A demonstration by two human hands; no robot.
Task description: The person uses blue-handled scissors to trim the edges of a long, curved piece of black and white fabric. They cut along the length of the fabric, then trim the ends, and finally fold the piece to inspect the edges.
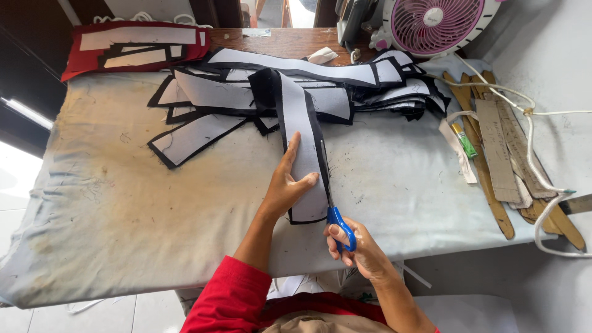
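What the stacks, hands and edges keep out of sight

The scissors' [333, 203] blades vanish behind the fabric strip [302, 148], and the right hand [361, 246] covers most of the blue handles. The pink fan [431, 24] is cropped by the top edge; the white cord [542, 185] runs off right. Lower pieces in the black-edged pile [345, 92] lie buried.

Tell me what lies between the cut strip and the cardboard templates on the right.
Head view: only bare stained table cloth lies between the fabric strip and the cardboard templates.
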